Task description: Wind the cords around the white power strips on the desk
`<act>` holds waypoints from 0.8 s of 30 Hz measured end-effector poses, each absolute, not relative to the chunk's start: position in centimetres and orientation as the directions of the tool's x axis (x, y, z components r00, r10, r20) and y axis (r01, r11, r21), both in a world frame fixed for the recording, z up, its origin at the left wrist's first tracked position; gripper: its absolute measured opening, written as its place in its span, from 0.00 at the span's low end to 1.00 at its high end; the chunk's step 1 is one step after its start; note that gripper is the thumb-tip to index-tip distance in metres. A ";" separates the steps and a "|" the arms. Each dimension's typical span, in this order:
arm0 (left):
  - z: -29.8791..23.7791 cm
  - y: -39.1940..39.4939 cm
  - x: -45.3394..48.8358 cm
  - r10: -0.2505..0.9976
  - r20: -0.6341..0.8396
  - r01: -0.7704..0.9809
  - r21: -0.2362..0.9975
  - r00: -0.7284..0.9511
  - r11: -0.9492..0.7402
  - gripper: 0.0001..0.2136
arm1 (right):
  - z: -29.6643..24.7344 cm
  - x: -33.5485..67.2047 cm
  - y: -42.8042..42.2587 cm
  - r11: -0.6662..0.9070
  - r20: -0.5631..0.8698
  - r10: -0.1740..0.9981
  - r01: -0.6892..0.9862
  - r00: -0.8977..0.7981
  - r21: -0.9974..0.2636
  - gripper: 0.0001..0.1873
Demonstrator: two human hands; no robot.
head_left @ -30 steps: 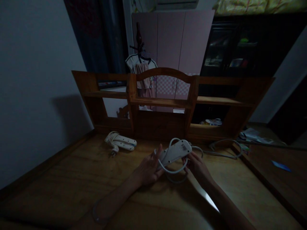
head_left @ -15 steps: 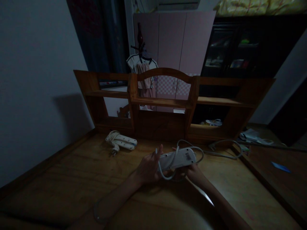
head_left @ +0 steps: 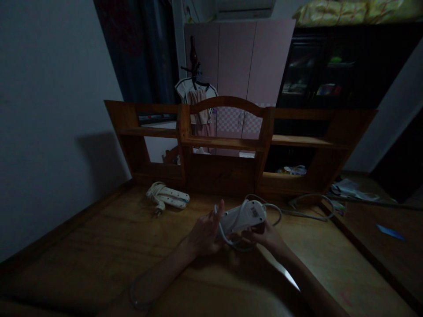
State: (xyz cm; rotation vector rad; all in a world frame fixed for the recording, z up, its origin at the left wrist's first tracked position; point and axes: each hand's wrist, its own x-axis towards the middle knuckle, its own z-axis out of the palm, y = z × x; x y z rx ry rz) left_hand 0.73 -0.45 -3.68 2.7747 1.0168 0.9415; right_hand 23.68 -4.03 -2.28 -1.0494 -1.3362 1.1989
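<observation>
The tabletop (head_left: 132, 273) spreads beneath a wooden shelf unit (head_left: 223, 174). Just above it, between both hands, is the white power strip (head_left: 243, 215), label side up; a second strip (head_left: 175, 198), wrapped in its own cord, lies farther back. The left hand (head_left: 205, 233) grasps the near strip's left end, thumb raised. The right hand (head_left: 267, 237) curls at its right end; whether it pinches strip or cord cannot be told. For neat winding, the left should steady the strip while the cord (head_left: 225, 237) goes round snugly, each loop beside the last, without twists.
</observation>
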 end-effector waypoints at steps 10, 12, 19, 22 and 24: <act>-2.8 -0.7 0.7 0.601 0.522 0.531 0.298 0.605 -0.793 0.44 | -0.3 23.8 -4.3 0.291 0.289 0.948 -0.006 -0.136 -0.957 0.37; -2.7 -0.7 0.6 0.619 0.529 0.536 0.324 0.581 -0.780 0.41 | -0.4 23.8 -4.5 0.288 0.278 0.949 0.052 -0.149 -0.956 0.37; -2.6 -0.7 0.9 0.625 0.522 0.543 0.323 0.581 -0.775 0.36 | -1.5 23.9 -4.2 0.254 0.252 0.967 0.131 -0.038 -0.958 0.33; -2.7 -0.3 1.0 0.683 0.528 0.554 0.408 0.505 -0.726 0.36 | -1.4 23.6 -4.2 0.247 0.246 0.969 0.141 -0.026 -0.959 0.34; -2.8 0.0 0.9 0.745 0.513 0.550 0.506 0.427 -0.664 0.38 | -1.2 23.3 -4.2 0.245 0.245 0.969 0.143 -0.016 -0.959 0.33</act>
